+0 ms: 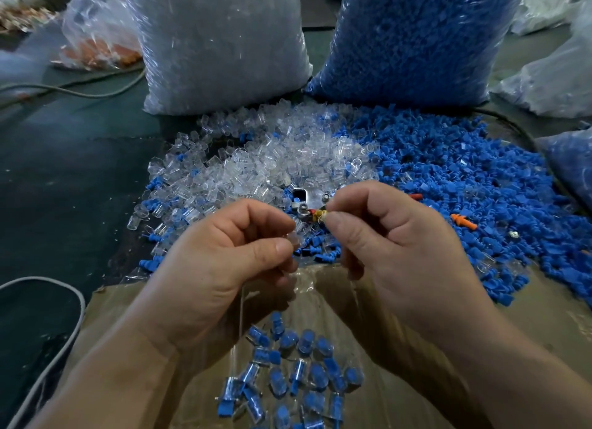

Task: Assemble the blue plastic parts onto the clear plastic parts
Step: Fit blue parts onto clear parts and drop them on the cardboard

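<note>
My left hand (pixel 224 255) pinches a small clear plastic part (pixel 293 238) between thumb and forefinger. My right hand (pixel 390 236) pinches a tiny pale piece (pixel 323 216) at its fingertips, just above a small metal fixture (pixel 304 204). A heap of clear plastic parts (pixel 256 159) lies beyond my hands, and a heap of blue plastic parts (pixel 464 178) spreads to the right. Several assembled pieces (pixel 294 374), blue inside clear, lie in a cardboard box (pixel 121 316) under my wrists.
A big bag of clear parts (pixel 221 44) and a big bag of blue parts (pixel 416 37) stand at the back. An orange part (pixel 463 221) lies among the blue ones. A grey cable (pixel 57 316) curves at the left over the dark green table (pixel 64 172).
</note>
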### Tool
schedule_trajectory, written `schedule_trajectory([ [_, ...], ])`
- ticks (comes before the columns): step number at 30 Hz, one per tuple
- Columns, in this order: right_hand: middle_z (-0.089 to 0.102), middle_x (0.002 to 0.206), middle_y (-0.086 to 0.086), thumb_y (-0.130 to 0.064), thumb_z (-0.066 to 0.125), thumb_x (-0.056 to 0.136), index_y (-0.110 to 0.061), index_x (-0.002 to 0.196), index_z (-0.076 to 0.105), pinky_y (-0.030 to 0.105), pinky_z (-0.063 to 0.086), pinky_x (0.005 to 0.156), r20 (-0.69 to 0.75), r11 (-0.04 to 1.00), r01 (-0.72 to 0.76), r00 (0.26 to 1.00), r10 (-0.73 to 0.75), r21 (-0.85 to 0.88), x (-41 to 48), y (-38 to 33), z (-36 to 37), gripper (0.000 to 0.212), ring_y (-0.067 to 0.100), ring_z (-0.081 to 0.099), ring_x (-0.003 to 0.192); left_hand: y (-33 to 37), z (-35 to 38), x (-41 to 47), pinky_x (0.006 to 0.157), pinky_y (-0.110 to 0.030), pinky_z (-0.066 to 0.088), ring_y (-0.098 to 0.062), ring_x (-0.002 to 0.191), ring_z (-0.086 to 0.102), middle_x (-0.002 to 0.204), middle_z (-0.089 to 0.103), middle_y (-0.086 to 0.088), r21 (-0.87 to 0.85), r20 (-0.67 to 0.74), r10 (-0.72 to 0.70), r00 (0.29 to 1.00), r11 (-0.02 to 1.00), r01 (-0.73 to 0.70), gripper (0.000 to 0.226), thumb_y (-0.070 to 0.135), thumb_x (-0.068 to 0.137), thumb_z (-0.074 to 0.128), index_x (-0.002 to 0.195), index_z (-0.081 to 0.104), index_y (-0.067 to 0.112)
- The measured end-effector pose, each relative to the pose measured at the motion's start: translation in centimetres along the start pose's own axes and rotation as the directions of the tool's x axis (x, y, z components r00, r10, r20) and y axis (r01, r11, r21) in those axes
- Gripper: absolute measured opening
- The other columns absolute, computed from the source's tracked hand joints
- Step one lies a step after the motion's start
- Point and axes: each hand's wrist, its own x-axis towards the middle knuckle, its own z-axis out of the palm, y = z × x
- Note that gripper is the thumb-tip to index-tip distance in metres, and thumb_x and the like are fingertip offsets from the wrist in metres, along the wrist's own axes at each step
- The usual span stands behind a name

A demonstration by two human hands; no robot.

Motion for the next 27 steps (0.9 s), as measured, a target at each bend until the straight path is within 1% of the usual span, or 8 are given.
schedule_trajectory([
  [5,0.07,0.074,0.003,-0.013,0.061,0.094,-0.031,0.093,0.069,0.037,0.061,0.06,0.123,0.962,-0.108,0.989,0.079,0.249,-0.4,-0.4,0.7,0.02,0.021,0.069,0.064,-0.7,-0.5,0.4,0.075,-0.051,0.061,-0.038,0.08,0.073,0.094,0.072,-0.026,0.109,-0.014,0.081,0.997,0.991,-0.079,0.031,0.019,0.07,0.088,0.097,0.074,0.014],
  [9,0.071,0.076,0.007,-0.014,0.061,0.095,-0.028,0.09,0.07,0.041,0.061,0.06,0.145,0.946,-0.153,0.983,0.116,0.285,-0.3,-0.5,0.9,0.017,0.026,0.07,0.065,-0.4,-0.3,0.5,0.071,-0.035,0.062,-0.031,0.08,0.075,0.091,0.075,-0.015,0.265,0.022,0.186,0.982,0.946,-0.185,0.034,0.033,0.065,0.09,0.093,0.075,0.025],
  [17,0.071,0.071,0.01,-0.022,0.059,0.096,-0.025,0.082,0.065,0.046,0.061,0.06,0.166,0.908,-0.277,0.958,0.235,0.316,-0.3,-0.7,1.1,0.015,0.028,0.07,0.063,-0.3,1.3,0.1,0.069,-0.034,0.063,-0.019,0.088,0.073,0.1,0.07,0.007,0.612,0.07,0.477,0.876,0.673,-0.415,0.029,0.042,0.072,0.071,0.1,0.064,0.046],
  [19,0.071,0.074,0.005,-0.025,0.06,0.095,-0.027,0.085,0.064,0.045,0.061,0.061,0.131,0.95,-0.207,0.975,0.18,0.236,-0.5,-0.7,1.1,0.012,0.021,0.07,0.065,-0.4,1.5,0.1,0.071,-0.031,0.061,-0.014,0.092,0.071,0.103,0.068,0.013,0.667,0.074,0.521,0.85,0.608,-0.43,0.042,0.041,0.074,0.079,0.11,0.059,0.052],
  [21,0.07,0.078,-0.006,-0.035,0.058,0.092,-0.032,0.089,0.062,0.036,0.058,0.064,0.068,0.998,-0.06,0.996,0.06,0.002,-0.5,-0.4,1.0,0.006,0.012,0.068,0.069,-0.4,1.6,0.2,0.078,-0.021,0.057,-0.004,0.096,0.067,0.104,0.065,0.02,0.763,0.1,0.554,0.827,0.491,-0.421,0.041,0.033,0.082,0.078,0.114,0.06,0.052],
  [23,0.064,0.079,-0.013,-0.041,0.052,0.089,-0.033,0.09,0.061,0.028,0.05,0.066,0.041,0.964,0.085,0.996,-0.077,-0.251,-0.6,-0.3,1.0,0.012,0.005,0.062,0.075,-0.3,1.8,0.3,0.079,-0.006,0.047,0.004,0.095,0.061,0.098,0.062,0.022,0.831,0.144,0.57,0.809,0.374,-0.412,0.035,0.027,0.083,0.075,0.111,0.064,0.045],
  [25,0.059,0.078,-0.015,-0.04,0.05,0.091,-0.03,0.091,0.061,0.026,0.044,0.069,0.043,0.913,0.163,0.986,-0.159,-0.375,-0.6,-0.4,1.2,0.014,0.004,0.057,0.079,-0.2,1.9,0.1,0.077,-0.004,0.044,0.003,0.091,0.058,0.093,0.059,0.022,0.855,0.144,0.55,0.823,0.349,-0.383,0.032,0.03,0.078,0.071,0.108,0.064,0.041],
  [27,0.058,0.08,-0.015,-0.037,0.052,0.094,-0.026,0.093,0.062,0.026,0.042,0.07,0.036,0.881,0.2,0.978,-0.204,-0.428,-0.6,-0.2,1.3,0.015,0.005,0.054,0.08,0.0,2.0,-0.3,0.075,-0.008,0.048,-0.001,0.087,0.061,0.092,0.061,0.019,0.847,0.105,0.489,0.866,0.413,-0.336,0.028,0.035,0.076,0.069,0.101,0.062,0.046],
])
